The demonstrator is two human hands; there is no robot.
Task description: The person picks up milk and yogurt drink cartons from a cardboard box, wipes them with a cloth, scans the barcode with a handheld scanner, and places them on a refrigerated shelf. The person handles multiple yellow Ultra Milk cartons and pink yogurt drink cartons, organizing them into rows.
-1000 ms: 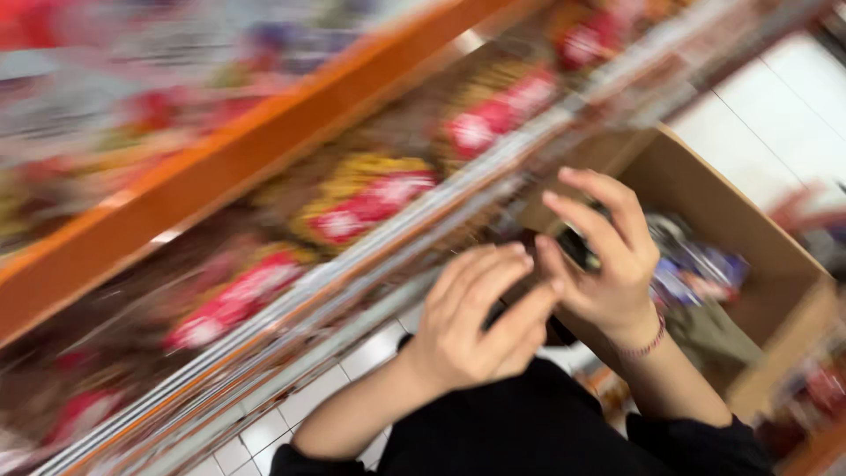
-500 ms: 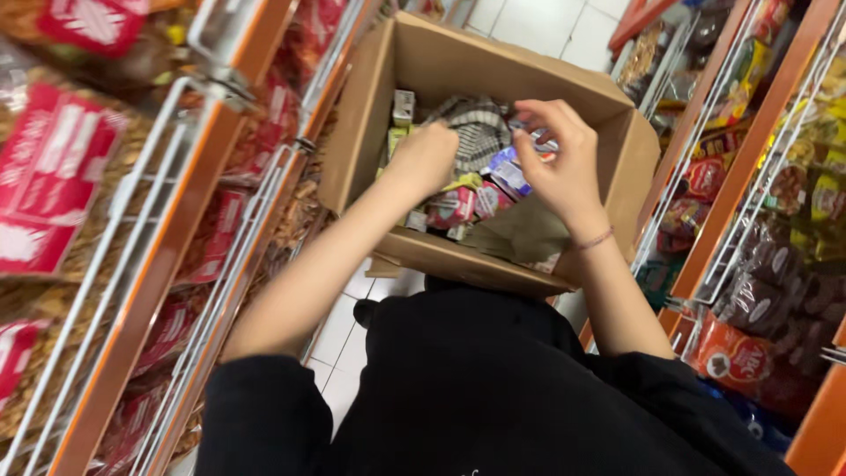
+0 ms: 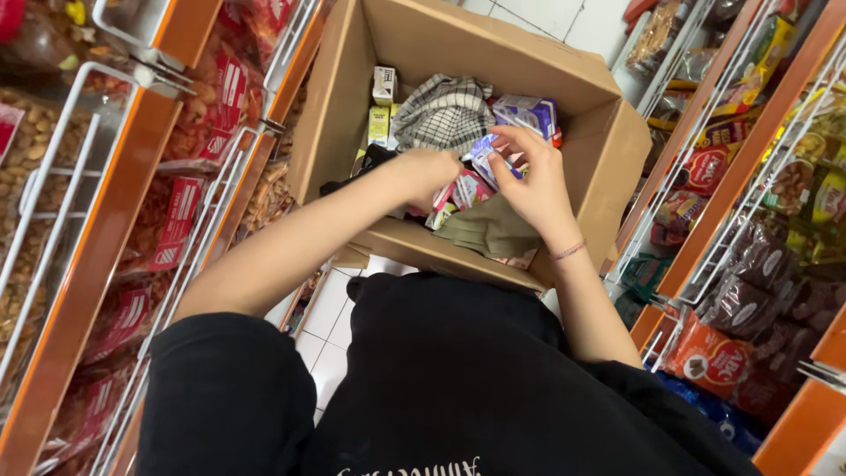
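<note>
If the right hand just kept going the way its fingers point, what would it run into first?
The right hand already pinches a small purple packet. Past that, its fingers point toward the checkered cloth in the cardboard box, probably next, though depth is unclear.

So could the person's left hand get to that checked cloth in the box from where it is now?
Probably yes. The left hand is already inside the open cardboard box, just below the checked cloth, which lies on top with nothing over it. The right hand works off to the side on a small packet.
</note>
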